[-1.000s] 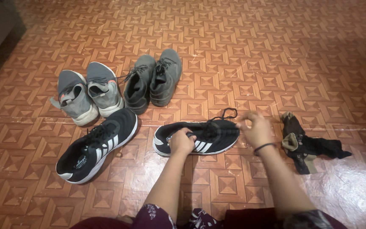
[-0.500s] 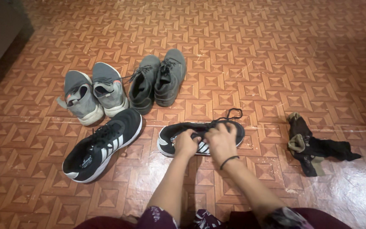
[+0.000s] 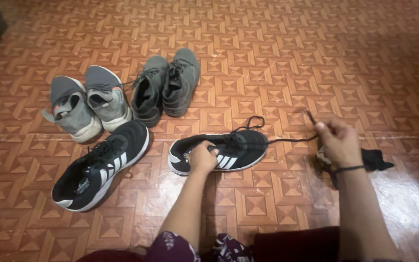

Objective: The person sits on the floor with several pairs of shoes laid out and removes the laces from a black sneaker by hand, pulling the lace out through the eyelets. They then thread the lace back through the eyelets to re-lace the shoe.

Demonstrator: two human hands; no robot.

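Black sneaker (image 3: pixel 229 150): on tiled floor (image 3: pixel 277 63), left hand (image 3: pixel 202 157) fingers curled over its collar. Right hand (image 3: pixel 338 140) fingertips pinch black lace (image 3: pixel 292 140) drawn taut rightward. Matching sneaker (image 3: pixel 100 165) left of fingers; bare tiles beyond.

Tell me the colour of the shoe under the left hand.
Black with white side stripes and a white sole edge, clearest in the head view: shoe, left hand.

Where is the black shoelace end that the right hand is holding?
In the head view the shoelace stretches from the black sneaker rightward to the right hand, which pinches its end above the dark cloth on the tiled floor.
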